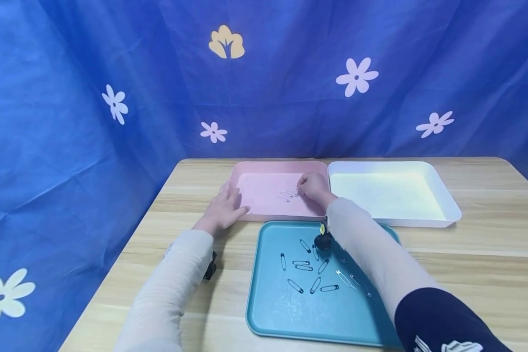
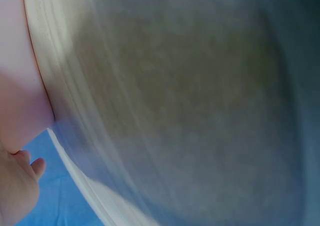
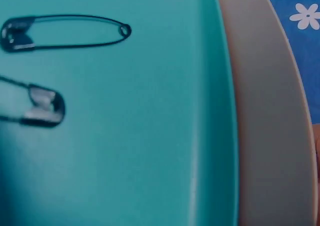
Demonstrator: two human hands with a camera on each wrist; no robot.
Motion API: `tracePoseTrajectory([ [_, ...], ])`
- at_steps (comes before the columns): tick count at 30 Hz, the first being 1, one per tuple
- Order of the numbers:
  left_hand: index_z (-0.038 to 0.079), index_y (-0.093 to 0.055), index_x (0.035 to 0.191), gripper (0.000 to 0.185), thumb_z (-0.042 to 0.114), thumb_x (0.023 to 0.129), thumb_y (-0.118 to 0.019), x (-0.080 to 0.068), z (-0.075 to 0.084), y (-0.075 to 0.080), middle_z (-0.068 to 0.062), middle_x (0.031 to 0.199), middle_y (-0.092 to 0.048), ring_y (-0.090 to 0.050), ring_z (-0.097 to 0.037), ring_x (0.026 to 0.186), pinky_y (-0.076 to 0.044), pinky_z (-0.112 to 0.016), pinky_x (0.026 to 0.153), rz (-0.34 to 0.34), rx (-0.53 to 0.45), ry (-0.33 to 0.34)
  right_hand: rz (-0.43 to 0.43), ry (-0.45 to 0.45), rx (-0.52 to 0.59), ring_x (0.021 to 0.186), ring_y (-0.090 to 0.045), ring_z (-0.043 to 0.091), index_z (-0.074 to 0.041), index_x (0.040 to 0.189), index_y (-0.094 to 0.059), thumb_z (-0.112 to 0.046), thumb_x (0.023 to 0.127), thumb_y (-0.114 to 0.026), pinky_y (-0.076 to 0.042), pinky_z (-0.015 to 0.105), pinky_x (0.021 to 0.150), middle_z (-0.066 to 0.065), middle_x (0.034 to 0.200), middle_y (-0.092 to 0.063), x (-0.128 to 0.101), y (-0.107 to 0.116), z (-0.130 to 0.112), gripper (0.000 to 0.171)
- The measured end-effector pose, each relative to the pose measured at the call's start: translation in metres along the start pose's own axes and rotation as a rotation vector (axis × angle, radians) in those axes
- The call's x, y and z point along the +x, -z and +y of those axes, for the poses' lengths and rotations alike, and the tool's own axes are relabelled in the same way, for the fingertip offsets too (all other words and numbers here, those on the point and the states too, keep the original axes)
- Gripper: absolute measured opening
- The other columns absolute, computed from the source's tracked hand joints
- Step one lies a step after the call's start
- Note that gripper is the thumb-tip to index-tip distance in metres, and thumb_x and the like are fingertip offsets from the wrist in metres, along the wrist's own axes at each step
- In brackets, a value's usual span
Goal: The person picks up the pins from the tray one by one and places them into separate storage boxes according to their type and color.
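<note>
- Two hands are working at the pink tray (image 1: 259, 182). Right hand (image 1: 315, 187) is inside it, thumb and fingers bunched nearly closed; can't tell if they're pinching a pin or holding nothing.
- Left hand (image 1: 220, 208) is lying along the tray's left side, fingers straight, thumb over the near left corner. Holding nothing; probably steadying.
- A few safety pins (image 1: 283, 199) are lying grouped in the pink tray, by the right fingertips. Too small to count surely.
- My read: step is looking like a set-down. Best be releasing at floor level, then lifting straight up, so fingertips aren't dragging neighbouring pins. Left hand should be pressing lightly, or the tray could be sliding.
- At least ten more pins are lying scattered on the teal tray (image 1: 290, 313), just in front of the pink one. Right wrist view: the upper pin (image 3: 65, 32) is looking fastened; the lower is running out of frame.
- In the way: right sleeve (image 1: 374, 249) and black wrist device (image 1: 322, 241) are covering part of the teal tray. Keep that forearm high; a low sleeve could be snagging pins.
- White tray (image 1: 387, 195) is sitting right beside the pink one.
- Wooden table (image 1: 488, 239) is carrying everything; blue curtain (image 1: 158, 73) is hanging behind.
</note>
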State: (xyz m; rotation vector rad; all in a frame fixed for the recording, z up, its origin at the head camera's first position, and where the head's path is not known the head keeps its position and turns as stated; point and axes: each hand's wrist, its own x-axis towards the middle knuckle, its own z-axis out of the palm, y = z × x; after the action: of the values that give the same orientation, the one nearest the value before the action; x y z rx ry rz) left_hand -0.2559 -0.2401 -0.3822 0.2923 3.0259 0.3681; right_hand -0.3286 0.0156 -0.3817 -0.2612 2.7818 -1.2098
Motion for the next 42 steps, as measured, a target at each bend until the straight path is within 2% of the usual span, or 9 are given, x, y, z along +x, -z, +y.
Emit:
tracePoseTrajectory([
  [13,0.001,-0.020,0.136,0.074,0.051,0.084,-0.038,-0.002,0.002,0.002,-0.021,0.141,0.004,0.000,-0.034,0.128,-0.012,-0.050,0.100,0.008,0.008,-0.003,0.008,-0.050,-0.089,0.074,-0.050,0.018,-0.006,0.077,-0.063,-0.009,0.079,-0.059,-0.041,0.027,0.071,0.004,0.079,-0.059,0.001,-0.003,-0.002,0.006],
  [20,0.002,-0.020,0.136,0.074,0.052,0.084,-0.036,-0.002,0.002,0.001,-0.020,0.141,0.005,0.002,-0.033,0.128,-0.012,-0.050,0.100,0.004,0.009,0.005,0.005,-0.076,-0.060,0.079,-0.050,0.020,-0.004,0.081,-0.063,-0.005,0.078,-0.059,-0.041,0.028,0.076,0.006,0.083,-0.059,0.001,-0.004,-0.004,0.005],
  [24,0.002,-0.020,0.136,0.074,0.052,0.084,-0.036,-0.001,0.001,0.001,-0.020,0.141,0.005,0.002,-0.033,0.128,-0.012,-0.050,0.100,0.006,0.015,0.001,0.000,-0.067,-0.057,0.078,-0.050,0.020,-0.003,0.081,-0.062,-0.006,0.078,-0.059,-0.041,0.027,0.073,0.006,0.082,-0.059,0.001,-0.003,-0.004,0.005],
  [28,0.002,-0.019,0.137,0.075,0.053,0.083,-0.036,-0.001,0.001,0.000,-0.020,0.141,0.005,0.002,-0.033,0.128,-0.012,-0.049,0.100,0.001,0.016,0.007,-0.009,-0.051,-0.050,0.070,-0.050,0.017,-0.003,0.082,-0.061,-0.007,0.079,-0.058,-0.043,0.023,0.061,0.006,0.078,-0.058,0.000,-0.003,-0.004,0.006],
  [32,0.002,-0.019,0.136,0.075,0.053,0.083,-0.036,-0.001,0.001,0.000,-0.020,0.141,0.005,0.002,-0.033,0.128,-0.012,-0.050,0.100,-0.001,0.014,0.007,-0.026,-0.049,0.003,0.059,-0.051,0.013,-0.001,0.084,-0.061,-0.007,0.079,-0.056,-0.043,0.020,0.050,0.006,0.073,-0.057,-0.002,0.000,-0.003,0.008],
  [36,0.002,-0.019,0.136,0.074,0.051,0.084,-0.037,0.000,0.000,-0.001,-0.019,0.141,0.005,0.002,-0.033,0.128,-0.012,-0.050,0.100,0.004,0.000,0.009,-0.043,-0.022,0.070,0.058,-0.052,0.015,0.001,0.085,-0.060,-0.006,0.080,-0.055,-0.043,0.021,0.050,0.008,0.073,-0.058,-0.006,0.006,-0.003,0.010],
  [42,0.002,-0.019,0.136,0.075,0.051,0.084,-0.038,-0.001,0.000,0.002,-0.020,0.141,0.005,0.002,-0.033,0.128,-0.011,-0.050,0.100,0.001,-0.003,0.007,-0.061,-0.001,0.116,0.068,-0.056,0.017,0.001,0.089,-0.061,-0.010,0.081,-0.056,-0.046,0.023,0.059,0.010,0.081,-0.060,-0.015,0.017,-0.005,0.014],
])
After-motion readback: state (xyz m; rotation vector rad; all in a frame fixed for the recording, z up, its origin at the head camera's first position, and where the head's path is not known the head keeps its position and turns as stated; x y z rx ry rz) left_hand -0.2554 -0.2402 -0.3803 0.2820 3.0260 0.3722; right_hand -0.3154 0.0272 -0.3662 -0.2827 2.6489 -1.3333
